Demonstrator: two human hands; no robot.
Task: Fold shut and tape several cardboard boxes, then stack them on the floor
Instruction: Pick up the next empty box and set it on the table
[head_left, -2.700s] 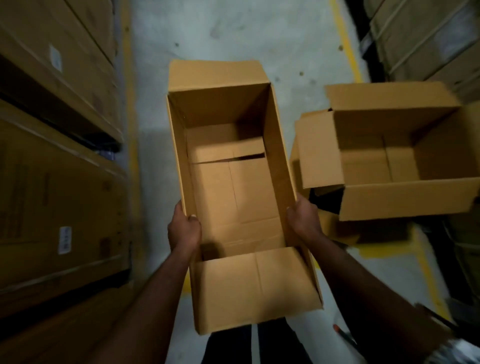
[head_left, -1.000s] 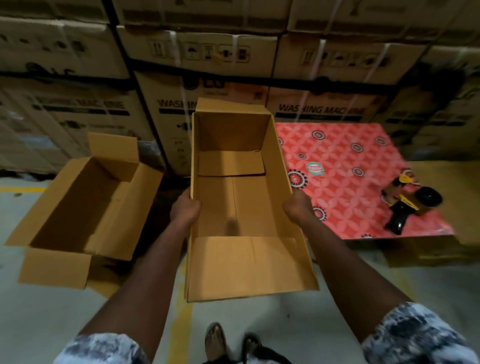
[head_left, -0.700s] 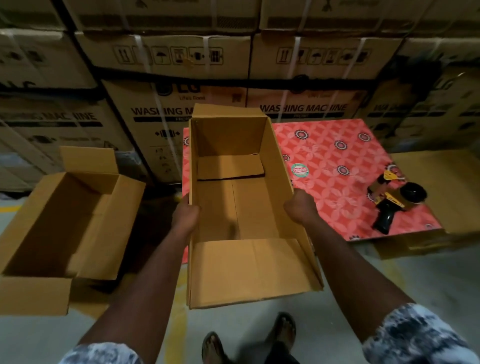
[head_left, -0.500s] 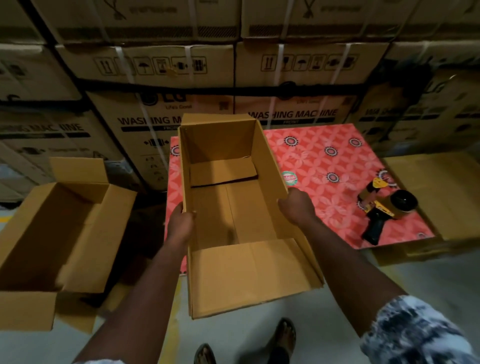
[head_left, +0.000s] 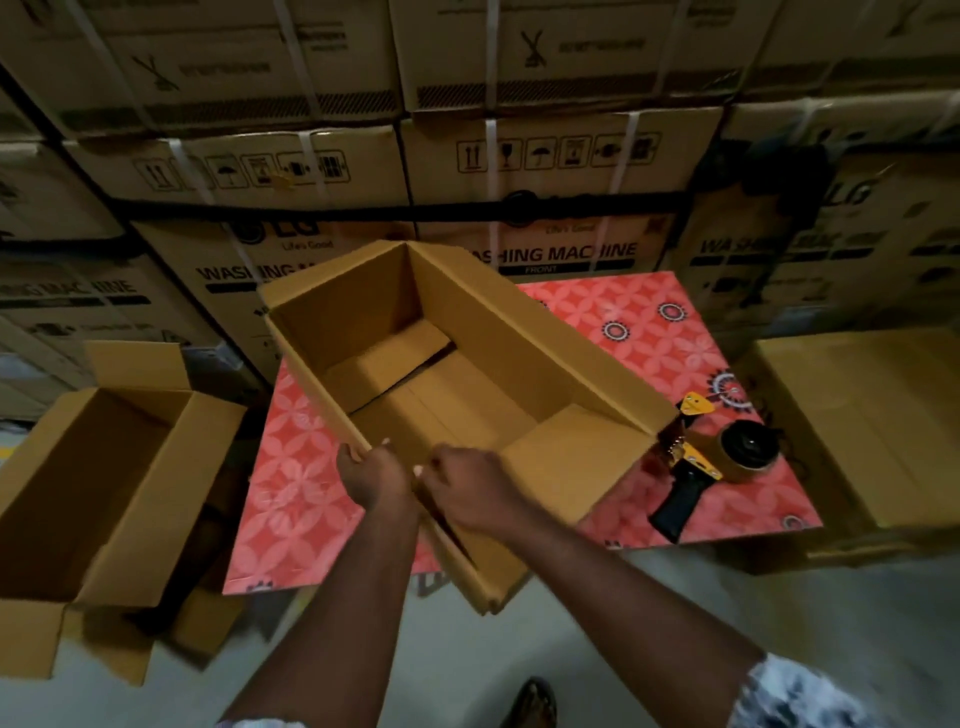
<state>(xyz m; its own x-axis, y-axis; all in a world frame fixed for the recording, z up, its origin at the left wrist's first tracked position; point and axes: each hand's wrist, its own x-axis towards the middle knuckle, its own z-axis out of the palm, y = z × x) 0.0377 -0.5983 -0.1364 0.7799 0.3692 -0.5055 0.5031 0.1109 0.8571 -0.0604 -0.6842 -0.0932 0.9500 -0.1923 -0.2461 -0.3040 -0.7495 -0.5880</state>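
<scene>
An open brown cardboard box (head_left: 519, 358) lies turned at an angle over the red patterned tabletop (head_left: 649, 332), its flaps up. My left hand (head_left: 371, 475) grips the near long wall at its top edge. Close beside it, my right hand (head_left: 470, 493) grips the same near wall at the box's front corner. A yellow and black tape dispenser (head_left: 711, 462) with a brown roll lies on the tabletop just right of the box. A second open cardboard box (head_left: 93, 483) stands to the left on the floor.
Strapped washing machine cartons (head_left: 545, 171) are stacked like a wall right behind the table. A flat brown carton (head_left: 872, 421) sits to the table's right. Grey floor (head_left: 597, 634) lies in front, with my foot (head_left: 530, 704) at the bottom edge.
The box has swung clockwise from lengthwise to diagonal and come down over the table. My right hand moved from the right wall across to the near corner beside my left hand.
</scene>
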